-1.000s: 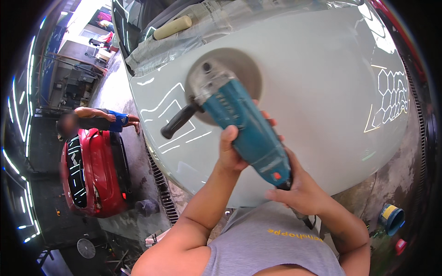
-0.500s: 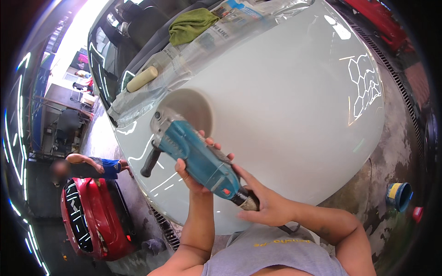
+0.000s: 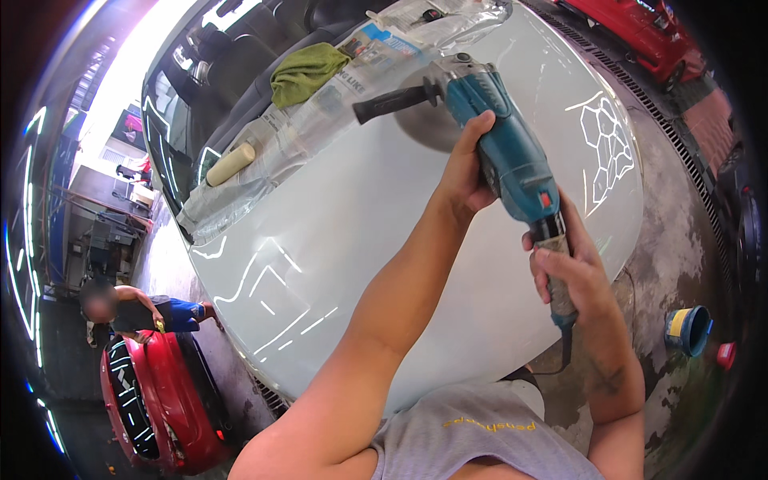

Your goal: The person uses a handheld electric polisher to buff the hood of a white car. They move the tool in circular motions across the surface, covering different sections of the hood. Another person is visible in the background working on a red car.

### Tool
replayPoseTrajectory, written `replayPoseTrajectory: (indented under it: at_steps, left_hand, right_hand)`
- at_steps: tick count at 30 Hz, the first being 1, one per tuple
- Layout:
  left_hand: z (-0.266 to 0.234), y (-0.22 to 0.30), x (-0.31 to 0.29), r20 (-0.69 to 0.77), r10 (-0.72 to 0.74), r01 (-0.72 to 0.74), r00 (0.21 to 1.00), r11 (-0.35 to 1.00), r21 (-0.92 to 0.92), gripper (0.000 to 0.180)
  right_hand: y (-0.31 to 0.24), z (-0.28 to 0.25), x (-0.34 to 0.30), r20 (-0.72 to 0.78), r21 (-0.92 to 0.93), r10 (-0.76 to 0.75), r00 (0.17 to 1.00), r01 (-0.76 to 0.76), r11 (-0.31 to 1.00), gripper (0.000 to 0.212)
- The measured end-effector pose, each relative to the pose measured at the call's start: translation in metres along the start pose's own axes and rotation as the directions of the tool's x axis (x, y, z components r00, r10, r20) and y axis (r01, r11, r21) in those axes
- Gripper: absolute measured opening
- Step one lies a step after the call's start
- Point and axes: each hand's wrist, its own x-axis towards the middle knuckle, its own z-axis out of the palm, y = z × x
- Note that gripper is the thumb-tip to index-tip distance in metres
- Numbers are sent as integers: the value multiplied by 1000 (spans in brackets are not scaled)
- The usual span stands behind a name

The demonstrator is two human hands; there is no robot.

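Both my hands hold a teal electric polisher [image 3: 512, 156] over the pale grey car hood [image 3: 344, 256]. My left hand [image 3: 470, 164] is wrapped around its body from the left, thumb on top. My right hand [image 3: 572, 268] grips the rear handle, from which a dark cord hangs. The black side handle [image 3: 392, 104] points left, with no hand on it. Under the tool's head the round pad [image 3: 418, 124] looks blurred, and part of it is hidden. A cream cylindrical bottle [image 3: 230, 165] and a crumpled green cloth [image 3: 308, 74] lie near the windshield.
Newspaper [image 3: 352, 84] and clear plastic cover the hood's windshield edge. At left, a person [image 3: 168, 310] stands beside a red car [image 3: 164, 392]. A blue bucket [image 3: 686, 330] lies tipped at right, near a floor drain grate [image 3: 664, 136]. Another red car [image 3: 640, 32] is at upper right.
The polisher has moved right and toward the windshield, carried by both my hands. Its side handle has swung up to point left. My left arm is now stretched out across the hood.
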Motion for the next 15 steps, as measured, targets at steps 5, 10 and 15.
replayPoseTrajectory:
  at_steps: [5, 10, 15]
  left_hand:
    - [18, 12, 1, 93, 78, -72, 993, 996, -61, 52]
    - [5, 31, -91, -109, 275, -283, 955, 957, -69, 49]
    - [-11, 27, -144, -192, 290, -320, 938, 935, -152, 54]
  right_hand:
    - [-38, 3, 3, 15, -33, 76, 997, -75, 997, 95]
    - [-23, 42, -6, 213, -102, 141, 967, -122, 987, 98]
    - [6, 68, -18, 240, -37, 209, 948, -206, 978, 99]
